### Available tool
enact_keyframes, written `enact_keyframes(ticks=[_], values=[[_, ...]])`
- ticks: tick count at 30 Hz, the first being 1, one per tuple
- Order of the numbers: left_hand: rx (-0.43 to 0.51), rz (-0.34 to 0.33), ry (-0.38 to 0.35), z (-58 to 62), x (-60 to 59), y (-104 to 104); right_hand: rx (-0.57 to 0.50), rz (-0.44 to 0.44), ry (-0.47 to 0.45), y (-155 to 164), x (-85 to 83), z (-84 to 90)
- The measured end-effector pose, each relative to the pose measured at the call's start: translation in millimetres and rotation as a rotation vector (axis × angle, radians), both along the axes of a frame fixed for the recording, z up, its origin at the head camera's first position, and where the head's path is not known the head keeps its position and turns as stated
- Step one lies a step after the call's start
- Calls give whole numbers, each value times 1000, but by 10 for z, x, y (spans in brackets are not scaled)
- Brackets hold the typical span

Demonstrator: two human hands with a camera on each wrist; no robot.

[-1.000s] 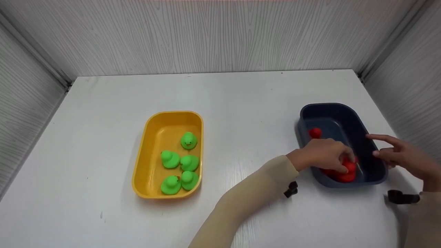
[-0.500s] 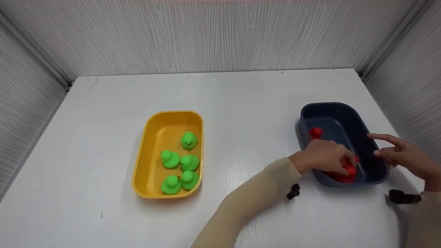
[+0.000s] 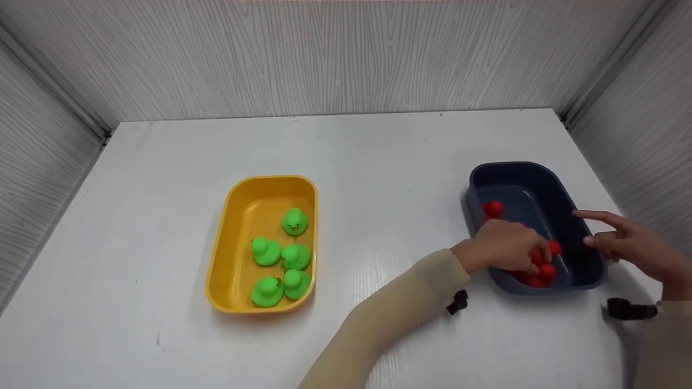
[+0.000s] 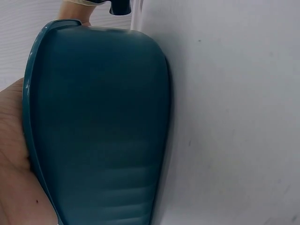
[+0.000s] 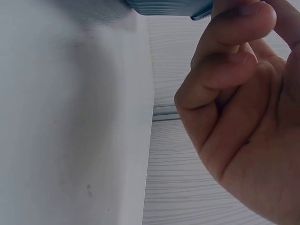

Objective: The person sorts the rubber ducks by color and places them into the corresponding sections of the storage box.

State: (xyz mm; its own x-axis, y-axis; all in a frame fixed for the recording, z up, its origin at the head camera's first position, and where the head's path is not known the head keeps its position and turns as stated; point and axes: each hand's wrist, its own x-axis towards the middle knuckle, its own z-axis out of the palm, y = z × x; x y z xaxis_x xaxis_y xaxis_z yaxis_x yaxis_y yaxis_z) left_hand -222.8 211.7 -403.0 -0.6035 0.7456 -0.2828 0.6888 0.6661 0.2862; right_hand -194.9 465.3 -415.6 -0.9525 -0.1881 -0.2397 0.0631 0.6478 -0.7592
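Head view: left hand [image 3: 505, 246] reaches down into the dark blue tub [image 3: 540, 178] at the right side of the white table [image 3: 378, 151], fingers curled among the red ducks [image 3: 543, 267] at the tub's near end; whether it actually grips one, cannot tell. A single red duck [image 3: 493, 208] sits apart by the tub's left wall. Right hand [image 3: 630, 243] at the tub's right rim, forefinger extended, other fingers loosely bent, holding nothing. Yellow tub [image 3: 238, 216], smooth plastic with rounded corners, well to the left, holds five glossy green ducks [image 3: 281, 254].

Left wrist view: the tub's smooth, rounded outer wall [image 4: 103, 131] fills the frame, palm [image 4: 14, 154] against its rim.

Right wrist view: fingers [image 5: 234, 61] loosely curled, nothing in them; tub edge [image 5: 168, 7] just above.
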Motion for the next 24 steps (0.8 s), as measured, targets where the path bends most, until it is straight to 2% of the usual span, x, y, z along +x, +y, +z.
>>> enact_keyframes(ticks=[6,18,24], values=[[46,2,-21,15,-1,-14,-90,35,25,13,15,1],[199,-11,-71,17,-15,-104,-98,66,52,18,4,-12],[234,-6,-83,3,1,-127,-77,54,43,25,20,-37]])
